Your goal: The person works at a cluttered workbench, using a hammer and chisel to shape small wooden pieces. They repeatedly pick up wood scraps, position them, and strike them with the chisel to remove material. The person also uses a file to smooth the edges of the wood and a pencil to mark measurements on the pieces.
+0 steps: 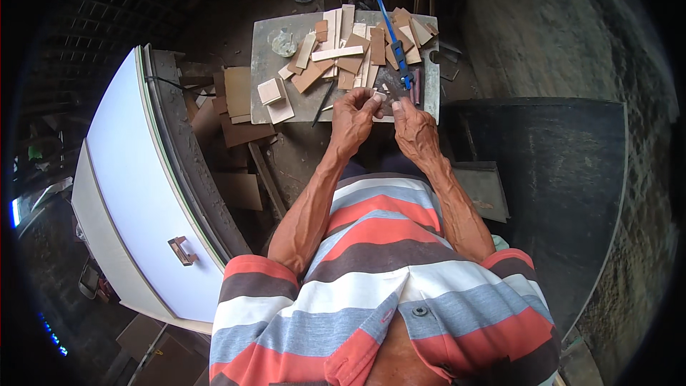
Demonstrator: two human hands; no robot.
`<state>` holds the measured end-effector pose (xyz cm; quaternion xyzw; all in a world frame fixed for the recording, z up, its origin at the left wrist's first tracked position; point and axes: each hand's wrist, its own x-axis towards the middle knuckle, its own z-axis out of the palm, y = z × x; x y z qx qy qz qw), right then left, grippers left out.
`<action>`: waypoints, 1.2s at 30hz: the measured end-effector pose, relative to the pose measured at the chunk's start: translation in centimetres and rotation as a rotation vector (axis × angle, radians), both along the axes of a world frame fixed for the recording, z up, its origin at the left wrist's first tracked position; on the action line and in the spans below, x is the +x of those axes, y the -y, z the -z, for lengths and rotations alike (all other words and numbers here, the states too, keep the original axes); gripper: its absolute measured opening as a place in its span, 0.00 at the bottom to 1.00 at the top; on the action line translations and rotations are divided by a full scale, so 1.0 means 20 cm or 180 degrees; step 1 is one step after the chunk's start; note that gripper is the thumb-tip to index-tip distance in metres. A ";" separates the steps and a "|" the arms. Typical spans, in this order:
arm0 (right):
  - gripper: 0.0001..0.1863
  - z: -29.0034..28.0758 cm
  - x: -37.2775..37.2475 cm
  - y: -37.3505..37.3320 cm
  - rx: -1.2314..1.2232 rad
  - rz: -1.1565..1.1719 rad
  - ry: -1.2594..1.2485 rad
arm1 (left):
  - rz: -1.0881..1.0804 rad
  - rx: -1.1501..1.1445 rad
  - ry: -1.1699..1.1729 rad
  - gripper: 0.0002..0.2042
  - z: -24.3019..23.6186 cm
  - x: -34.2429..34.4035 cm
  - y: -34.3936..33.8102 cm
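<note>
Over the near edge of the worktable [261,64], my left hand [351,123] is closed, thumb and forefinger pinching a small pale wood piece [379,95]. My right hand [416,131] is just to its right, fingers curled and thumb against the forefinger; anything in that pinch is too small to make out. Right beyond its fingertips lies the near end of a long, thin blue tool with dark fittings [398,50]. Tiny wood bits [386,88] show between the two hands. A dark slim stick [324,104] rests left of my left hand.
Pale and brown wood strips [337,53] are heaped across the table. A stack of square blocks [271,91] and a clear dish [284,43] sit at its left. A white panel [146,193] stands on my left, a dark board [550,164] on my right beside a rough wall [572,36].
</note>
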<state>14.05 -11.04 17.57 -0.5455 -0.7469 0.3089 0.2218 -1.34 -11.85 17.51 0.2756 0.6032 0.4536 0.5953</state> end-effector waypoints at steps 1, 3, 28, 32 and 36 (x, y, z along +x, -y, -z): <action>0.11 -0.02 0.00 0.00 0.0035 -0.0004 0.0101 | 0.0070 0.0115 -0.0142 0.06 -0.01 -0.01 0.00; 0.10 -0.06 0.00 -0.02 0.0105 -0.0006 0.0304 | 0.0156 0.0305 -0.0298 0.06 -0.03 -0.01 0.00; 0.11 0.14 0.25 0.15 -0.0578 0.0382 0.0914 | -0.0342 0.1003 0.0390 0.05 -0.24 -0.04 0.00; 0.15 -0.05 0.12 0.04 -0.0645 0.0800 -0.1138 | -0.0229 0.0456 0.1276 0.05 -0.24 -0.04 0.02; 0.14 -0.30 -0.03 -0.03 -0.0605 0.0673 -0.1574 | -0.0050 0.0346 0.1340 0.06 -0.22 -0.03 0.02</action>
